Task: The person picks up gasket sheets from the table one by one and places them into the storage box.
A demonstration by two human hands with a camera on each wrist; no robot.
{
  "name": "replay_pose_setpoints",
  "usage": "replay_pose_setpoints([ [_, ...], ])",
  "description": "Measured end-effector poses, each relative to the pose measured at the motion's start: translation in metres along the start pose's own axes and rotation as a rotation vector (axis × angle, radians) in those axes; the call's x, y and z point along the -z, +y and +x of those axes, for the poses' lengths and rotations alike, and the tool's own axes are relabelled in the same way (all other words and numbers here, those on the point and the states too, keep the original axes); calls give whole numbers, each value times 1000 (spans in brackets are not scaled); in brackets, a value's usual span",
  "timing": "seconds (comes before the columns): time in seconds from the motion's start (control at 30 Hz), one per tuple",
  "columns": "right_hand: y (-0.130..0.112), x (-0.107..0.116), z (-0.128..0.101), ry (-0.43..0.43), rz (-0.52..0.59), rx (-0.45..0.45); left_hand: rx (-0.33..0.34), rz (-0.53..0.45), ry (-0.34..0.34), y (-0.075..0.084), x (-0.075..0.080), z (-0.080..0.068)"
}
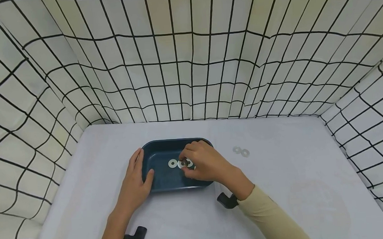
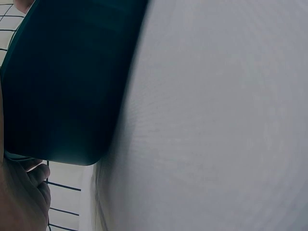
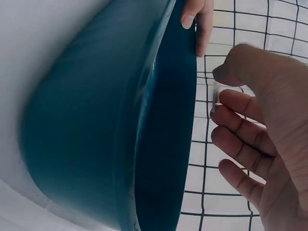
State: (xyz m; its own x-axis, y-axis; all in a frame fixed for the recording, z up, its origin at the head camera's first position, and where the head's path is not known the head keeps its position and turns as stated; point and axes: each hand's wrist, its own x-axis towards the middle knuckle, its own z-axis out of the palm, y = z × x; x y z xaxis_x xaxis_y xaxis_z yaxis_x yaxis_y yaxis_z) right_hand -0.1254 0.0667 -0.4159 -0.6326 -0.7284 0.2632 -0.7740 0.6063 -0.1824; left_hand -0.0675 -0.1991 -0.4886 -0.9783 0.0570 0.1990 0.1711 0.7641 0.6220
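Observation:
A dark teal rectangular tray [image 1: 162, 181] lies on the white-covered table. At its left end my left hand [image 1: 136, 183] holds the rim, thumb over the inside and fingers along the outer wall. Over the tray's right half, my right hand [image 1: 204, 161] pinches a small flat washer [image 3: 216, 97] between thumb and forefinger, the other fingers loosely bent. Below those fingertips, several silver washers lie on the tray floor, partly hidden by the hand. The leftmost washer [image 1: 172, 163] shows whole. In the left wrist view, the tray's outer wall [image 2: 67, 86] fills the upper left.
Two pale washers [image 1: 245, 152] lie side by side on the table [image 1: 280, 172], right of the tray. Black grid netting [image 1: 188, 61] over pale walls borders the table at the back and both sides. A black wrist mount [image 1: 227, 200] juts from the right sleeve.

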Motion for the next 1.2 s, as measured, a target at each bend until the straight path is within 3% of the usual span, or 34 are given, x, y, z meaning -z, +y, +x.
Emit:
replay_pose_setpoints([
  [0.23, 2, 5, -2, -43, 31, -56, 6, -8, 3, 1, 0, 1],
  [0.63, 20, 10, -24, -20, 65, -195, -7, -1, 19, 3, 0, 1],
  [0.9, 34, 16, -39, 21, 73, -235, -3, -7, 13, 4, 2, 0],
  [1.2, 54, 17, -57, 55, 88, -357, 0, 3, 13, 2, 1, 0],
])
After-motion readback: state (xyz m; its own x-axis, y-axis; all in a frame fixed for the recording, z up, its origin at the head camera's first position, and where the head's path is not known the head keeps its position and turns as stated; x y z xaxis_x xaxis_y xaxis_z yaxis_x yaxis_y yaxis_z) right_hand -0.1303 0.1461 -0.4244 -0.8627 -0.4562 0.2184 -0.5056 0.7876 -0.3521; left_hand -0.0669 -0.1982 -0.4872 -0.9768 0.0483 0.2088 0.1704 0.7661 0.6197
